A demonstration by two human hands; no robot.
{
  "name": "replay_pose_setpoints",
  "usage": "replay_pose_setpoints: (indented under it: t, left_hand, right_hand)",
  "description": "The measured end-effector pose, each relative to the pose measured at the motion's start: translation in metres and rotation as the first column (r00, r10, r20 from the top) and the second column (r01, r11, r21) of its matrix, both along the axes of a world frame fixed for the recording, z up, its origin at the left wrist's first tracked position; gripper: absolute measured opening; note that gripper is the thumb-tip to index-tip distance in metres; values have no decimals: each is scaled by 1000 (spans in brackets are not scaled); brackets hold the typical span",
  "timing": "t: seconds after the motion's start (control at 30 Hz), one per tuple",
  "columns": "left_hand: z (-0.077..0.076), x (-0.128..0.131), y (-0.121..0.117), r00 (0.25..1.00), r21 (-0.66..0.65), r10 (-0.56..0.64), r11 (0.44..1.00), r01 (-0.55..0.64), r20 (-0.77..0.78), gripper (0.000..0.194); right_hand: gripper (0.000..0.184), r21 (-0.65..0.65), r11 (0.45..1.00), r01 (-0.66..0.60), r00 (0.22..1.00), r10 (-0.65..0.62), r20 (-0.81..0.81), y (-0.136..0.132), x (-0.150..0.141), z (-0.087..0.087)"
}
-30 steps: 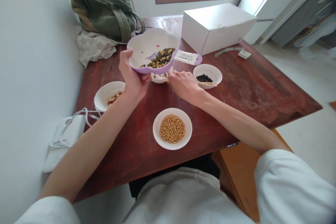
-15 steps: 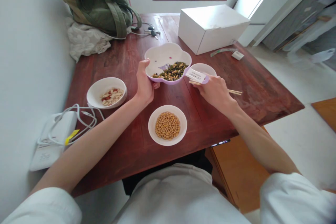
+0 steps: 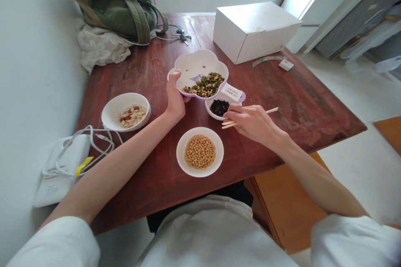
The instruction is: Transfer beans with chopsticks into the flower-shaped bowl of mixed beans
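My left hand grips the left side of a white flower-shaped bowl with a purple rim, thumb over the edge. The bowl is tilted, with mixed green, black and tan beans in its lower part and a paper label on its handle. My right hand is closed around a pair of chopsticks, its fingertips at the edge of a small white bowl of black beans. That small bowl is partly under the flower-shaped one. Nearer me stands a white bowl of yellow soybeans.
A white bowl with pale flat seeds stands at left. Beside it lie a white device and its coiled cable. Keys, a green bag and a white box are at the back of the wooden table.
The small bowl has shifted left and toward me, so its black beans now show. My right hand has come nearer me with the chopsticks. The flower-shaped bowl has barely moved.
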State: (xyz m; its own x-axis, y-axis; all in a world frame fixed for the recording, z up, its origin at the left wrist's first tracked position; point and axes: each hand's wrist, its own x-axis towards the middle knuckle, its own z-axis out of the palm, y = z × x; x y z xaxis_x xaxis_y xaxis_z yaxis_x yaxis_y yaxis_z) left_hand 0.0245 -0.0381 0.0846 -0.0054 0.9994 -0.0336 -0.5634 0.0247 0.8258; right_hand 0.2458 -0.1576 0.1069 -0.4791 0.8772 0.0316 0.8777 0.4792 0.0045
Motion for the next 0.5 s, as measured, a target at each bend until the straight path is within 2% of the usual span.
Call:
replay_pose_setpoints:
  t: [0.17,0.37,0.5]
  left_hand:
    - [-4,-7,-6,1000,-20,-11,1000,11,8,27]
    - [-7,-12,-17,997,-66,-23,997,28,72,32]
    - [-11,-16,-21,1000,-36,6,999,-7,-22,26]
  right_hand:
    - [30,3,988,-154,982,153,-112,2,3,-6]
    - [27,16,984,-178,970,178,-166,7,-4,-12]
    - [27,20,981,-196,954,195,-228,8,-6,-17]
